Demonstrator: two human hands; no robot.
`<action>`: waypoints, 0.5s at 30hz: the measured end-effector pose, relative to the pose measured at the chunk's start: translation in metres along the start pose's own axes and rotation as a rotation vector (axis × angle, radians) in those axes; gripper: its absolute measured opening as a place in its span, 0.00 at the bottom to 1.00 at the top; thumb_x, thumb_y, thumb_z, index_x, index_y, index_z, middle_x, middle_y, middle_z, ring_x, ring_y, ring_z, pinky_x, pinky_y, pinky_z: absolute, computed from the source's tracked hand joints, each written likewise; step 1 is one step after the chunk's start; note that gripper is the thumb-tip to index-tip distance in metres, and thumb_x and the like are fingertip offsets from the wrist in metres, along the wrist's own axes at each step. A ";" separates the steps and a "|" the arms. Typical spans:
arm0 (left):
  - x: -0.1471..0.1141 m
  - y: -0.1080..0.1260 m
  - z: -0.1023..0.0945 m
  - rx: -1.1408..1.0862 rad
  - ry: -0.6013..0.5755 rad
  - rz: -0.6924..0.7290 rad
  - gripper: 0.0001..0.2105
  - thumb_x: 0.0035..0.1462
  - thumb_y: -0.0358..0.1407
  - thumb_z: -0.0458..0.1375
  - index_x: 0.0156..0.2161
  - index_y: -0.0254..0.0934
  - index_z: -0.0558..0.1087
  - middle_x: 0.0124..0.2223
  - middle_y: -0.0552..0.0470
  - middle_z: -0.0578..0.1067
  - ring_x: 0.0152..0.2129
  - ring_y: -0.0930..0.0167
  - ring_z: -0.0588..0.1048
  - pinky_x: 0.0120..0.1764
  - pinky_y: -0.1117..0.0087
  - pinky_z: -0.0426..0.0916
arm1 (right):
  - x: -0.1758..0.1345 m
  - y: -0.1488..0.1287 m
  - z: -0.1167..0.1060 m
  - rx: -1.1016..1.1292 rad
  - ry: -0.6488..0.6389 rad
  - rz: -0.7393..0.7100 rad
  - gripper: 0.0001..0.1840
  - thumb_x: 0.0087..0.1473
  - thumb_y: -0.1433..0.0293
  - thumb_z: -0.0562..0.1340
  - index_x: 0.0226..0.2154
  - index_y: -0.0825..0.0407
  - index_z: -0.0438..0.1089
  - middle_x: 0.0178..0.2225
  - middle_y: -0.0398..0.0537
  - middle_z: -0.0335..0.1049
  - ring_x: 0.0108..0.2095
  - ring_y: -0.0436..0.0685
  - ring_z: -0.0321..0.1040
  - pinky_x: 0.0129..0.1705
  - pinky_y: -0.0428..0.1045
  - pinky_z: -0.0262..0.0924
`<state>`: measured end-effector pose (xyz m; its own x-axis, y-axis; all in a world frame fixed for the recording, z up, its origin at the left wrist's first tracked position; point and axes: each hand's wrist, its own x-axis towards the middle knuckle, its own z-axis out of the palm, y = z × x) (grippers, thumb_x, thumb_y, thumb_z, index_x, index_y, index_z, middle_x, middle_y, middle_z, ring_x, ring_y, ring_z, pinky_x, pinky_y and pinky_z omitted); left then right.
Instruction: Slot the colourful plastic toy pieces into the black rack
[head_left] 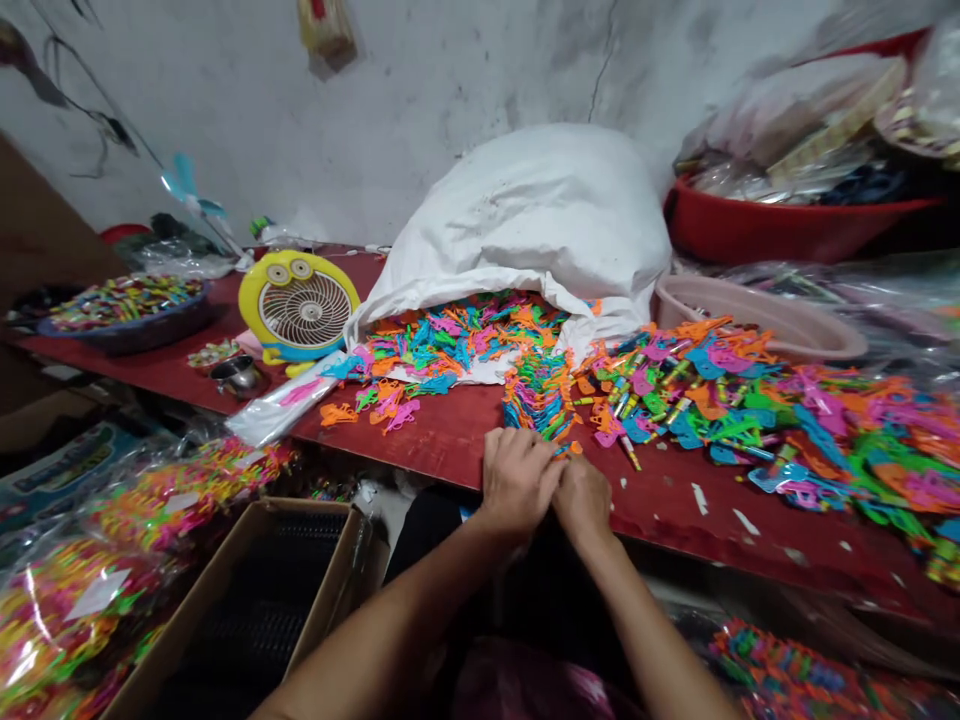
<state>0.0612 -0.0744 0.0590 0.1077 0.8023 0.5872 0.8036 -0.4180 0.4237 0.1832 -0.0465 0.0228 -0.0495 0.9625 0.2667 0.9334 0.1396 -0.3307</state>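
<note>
My left hand [517,478] and my right hand [583,495] meet at the table's front edge, fingers curled inward. A bit of a small blue and orange plastic piece [565,450] pokes out between them; most of what they grip is hidden. Just beyond my knuckles, a neat row of small coloured plastic pieces [541,395] runs back toward a large white woven sack [540,200]. Loose pieces [457,345] of the same kind spill from its mouth. To the right lies a heap of bright pieces [697,390], some with striped sticks attached.
On the red table [442,430] stand a yellow fan [309,305], a metal cup [237,375], a basin of small pieces [127,310] and a pink basin [765,315]. A red tub [787,220] sits at right. Below left are a cardboard box [247,590] and bagged pieces [67,600].
</note>
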 end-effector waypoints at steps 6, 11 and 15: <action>0.015 -0.022 -0.009 -0.005 -0.035 -0.027 0.10 0.63 0.42 0.58 0.36 0.40 0.78 0.37 0.52 0.79 0.37 0.70 0.73 0.44 0.66 0.60 | 0.007 -0.005 0.011 0.034 -0.009 -0.017 0.12 0.62 0.65 0.56 0.39 0.52 0.72 0.37 0.51 0.76 0.34 0.55 0.71 0.31 0.48 0.48; 0.025 -0.034 -0.017 0.075 -0.089 -0.061 0.10 0.62 0.42 0.59 0.35 0.40 0.78 0.36 0.52 0.77 0.37 0.70 0.73 0.42 0.67 0.60 | 0.011 -0.011 0.016 0.048 -0.021 -0.031 0.11 0.62 0.65 0.56 0.38 0.52 0.72 0.38 0.50 0.76 0.36 0.55 0.71 0.33 0.48 0.49; 0.032 -0.038 -0.020 0.178 -0.106 -0.001 0.11 0.62 0.43 0.58 0.34 0.39 0.77 0.35 0.51 0.76 0.34 0.69 0.72 0.40 0.67 0.58 | 0.012 -0.009 0.017 0.086 -0.032 -0.058 0.11 0.62 0.64 0.57 0.39 0.52 0.72 0.38 0.50 0.75 0.38 0.56 0.70 0.34 0.49 0.50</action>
<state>0.0226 -0.0416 0.0751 0.1605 0.8467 0.5074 0.8937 -0.3429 0.2895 0.1685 -0.0328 0.0139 -0.1157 0.9590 0.2587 0.8948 0.2137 -0.3920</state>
